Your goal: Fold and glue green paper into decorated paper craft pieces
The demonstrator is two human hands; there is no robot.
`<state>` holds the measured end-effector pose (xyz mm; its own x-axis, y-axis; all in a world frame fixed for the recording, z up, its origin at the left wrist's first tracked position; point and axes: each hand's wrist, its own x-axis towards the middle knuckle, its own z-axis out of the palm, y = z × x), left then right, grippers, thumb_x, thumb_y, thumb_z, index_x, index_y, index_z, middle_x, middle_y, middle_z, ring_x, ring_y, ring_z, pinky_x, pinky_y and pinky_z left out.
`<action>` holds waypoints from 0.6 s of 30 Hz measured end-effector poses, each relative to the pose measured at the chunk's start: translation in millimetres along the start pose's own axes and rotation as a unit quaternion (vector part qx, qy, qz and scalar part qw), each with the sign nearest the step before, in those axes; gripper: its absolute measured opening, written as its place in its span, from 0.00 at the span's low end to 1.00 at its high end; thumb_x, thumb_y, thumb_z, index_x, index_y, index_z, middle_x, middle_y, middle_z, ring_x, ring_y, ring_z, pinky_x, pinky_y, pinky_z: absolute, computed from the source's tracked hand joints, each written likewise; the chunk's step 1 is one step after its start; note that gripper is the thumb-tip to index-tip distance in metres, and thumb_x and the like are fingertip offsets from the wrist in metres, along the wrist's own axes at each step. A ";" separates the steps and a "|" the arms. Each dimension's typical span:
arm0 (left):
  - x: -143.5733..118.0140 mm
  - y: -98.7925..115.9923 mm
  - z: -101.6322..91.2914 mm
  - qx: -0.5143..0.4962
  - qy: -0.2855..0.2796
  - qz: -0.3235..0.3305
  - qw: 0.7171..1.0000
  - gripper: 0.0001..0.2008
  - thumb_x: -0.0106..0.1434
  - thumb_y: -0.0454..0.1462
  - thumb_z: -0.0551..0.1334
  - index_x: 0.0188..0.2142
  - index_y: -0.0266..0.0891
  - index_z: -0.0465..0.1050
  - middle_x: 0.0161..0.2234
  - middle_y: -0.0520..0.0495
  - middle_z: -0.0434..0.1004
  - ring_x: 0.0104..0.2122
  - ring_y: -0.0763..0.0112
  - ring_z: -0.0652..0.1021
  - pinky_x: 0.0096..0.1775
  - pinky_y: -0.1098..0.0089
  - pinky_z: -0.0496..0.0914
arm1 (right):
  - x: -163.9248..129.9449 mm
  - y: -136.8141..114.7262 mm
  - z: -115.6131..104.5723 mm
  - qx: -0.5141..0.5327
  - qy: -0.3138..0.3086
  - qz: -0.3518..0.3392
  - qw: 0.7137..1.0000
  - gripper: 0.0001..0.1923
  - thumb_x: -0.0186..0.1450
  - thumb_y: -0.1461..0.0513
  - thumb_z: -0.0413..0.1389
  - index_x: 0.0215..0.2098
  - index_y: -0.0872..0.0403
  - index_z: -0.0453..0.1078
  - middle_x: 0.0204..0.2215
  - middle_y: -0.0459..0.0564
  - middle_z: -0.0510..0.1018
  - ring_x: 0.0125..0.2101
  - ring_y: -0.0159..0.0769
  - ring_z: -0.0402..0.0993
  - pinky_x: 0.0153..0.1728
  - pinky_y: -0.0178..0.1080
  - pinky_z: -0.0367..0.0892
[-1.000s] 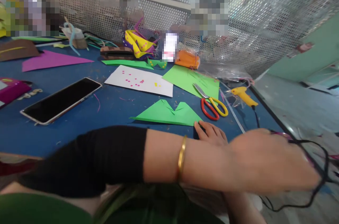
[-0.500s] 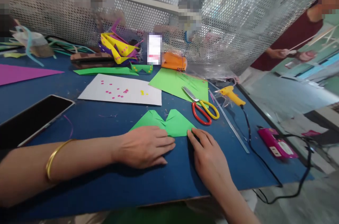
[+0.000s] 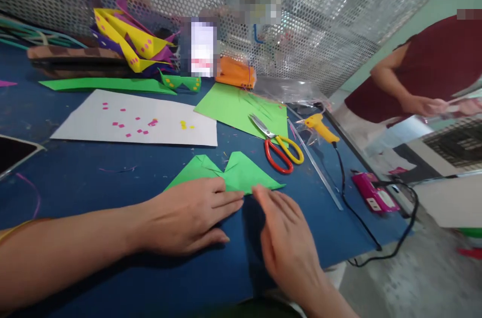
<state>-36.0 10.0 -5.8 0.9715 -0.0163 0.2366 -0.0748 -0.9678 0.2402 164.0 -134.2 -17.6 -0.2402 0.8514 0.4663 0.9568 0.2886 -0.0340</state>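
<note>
A: Where is the folded green paper (image 3: 233,173)?
B: Flat on the blue table (image 3: 94,177), near the front edge. Two peaks point away from the person.

A: Hands?
B: Left hand (image 3: 188,215) lies palm down, fingers spread flat on the paper's near-left part, pressing, not gripping. Right hand (image 3: 288,237) is open, fingers straight, fingertips at the paper's near-right edge; I cannot tell whether they touch it.

A: Surroundings?
B: Just beyond, to the right, red-and-yellow scissors (image 3: 276,145) lie partly on a green sheet (image 3: 233,105). Right of them a clear ruler (image 3: 316,167), then a yellow glue gun (image 3: 320,127) whose black cord (image 3: 348,197) runs past a pink box (image 3: 372,195). Beyond-left, a white sheet (image 3: 124,125) with pink and yellow dots. At the back, yellow and purple paper shapes (image 3: 131,42) against a perforated metal screen (image 3: 320,17).

A: Anything blocking?
B: Nothing lies between the hands and the paper. Another person in a maroon top (image 3: 433,72) stands well apart, right.
</note>
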 end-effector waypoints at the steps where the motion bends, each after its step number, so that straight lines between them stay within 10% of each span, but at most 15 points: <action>1: 0.5 0.1 0.1 0.001 -0.001 -0.002 1.000 0.27 0.71 0.45 0.55 0.61 0.26 0.67 0.59 0.35 0.73 0.42 0.55 0.76 0.46 0.59 0.71 | 2.4 -5.0 0.7 0.001 -0.005 -0.014 1.000 0.27 0.66 0.72 0.45 0.63 0.69 0.60 0.54 0.62 0.78 0.56 0.44 0.72 0.55 0.48 0.70; 18: -2.8 -0.5 -0.8 0.011 0.019 -0.011 1.000 0.25 0.71 0.44 0.57 0.60 0.30 0.68 0.57 0.37 0.76 0.44 0.56 0.77 0.46 0.60 0.70 | -10.0 18.4 1.8 -0.036 -0.037 0.049 0.997 0.25 0.66 0.73 0.43 0.60 0.69 0.65 0.55 0.62 0.77 0.58 0.44 0.72 0.58 0.49 0.70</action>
<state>-38.9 10.8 -5.9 0.9633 0.0138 0.2681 -0.0485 -0.9733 0.2244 183.7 -136.6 -24.5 -0.1529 0.9046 0.3980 0.9851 0.1715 -0.0112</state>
